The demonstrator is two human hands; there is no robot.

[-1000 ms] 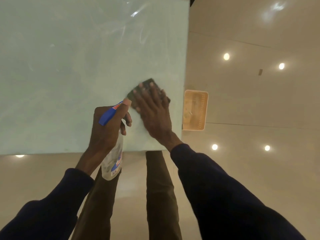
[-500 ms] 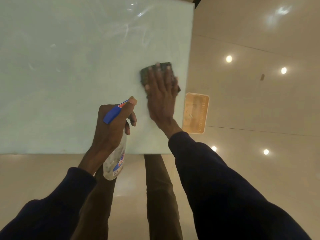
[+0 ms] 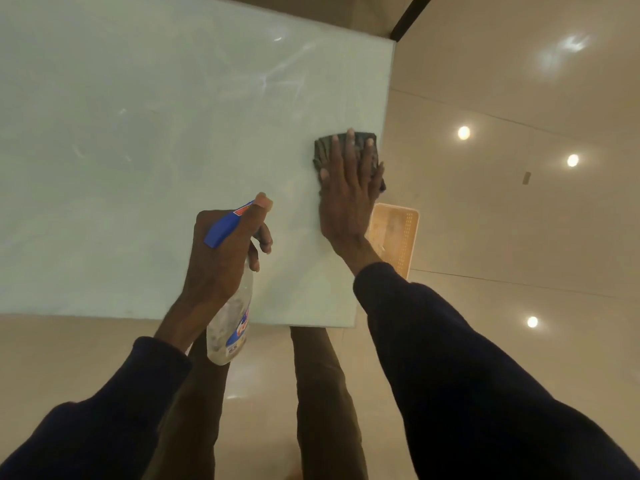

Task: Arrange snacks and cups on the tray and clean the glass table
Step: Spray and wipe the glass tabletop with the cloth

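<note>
The right hand (image 3: 346, 199) lies flat, fingers spread, pressing a dark cloth (image 3: 360, 140) against the glass table (image 3: 138, 133) close to its right edge; it grips nothing, only bears down on the cloth. The left hand (image 3: 225, 251) is wrapped tight round the neck of a clear spray bottle (image 3: 230, 327), thumb up along the blue trigger head, the bottle body hanging past the table's near edge. Faint streaks show on the pale glass farther out. Beyond the right edge, down on the glossy floor (image 3: 519, 237), sits a peach-coloured tray (image 3: 403, 233), partly hidden by the right wrist.
</note>
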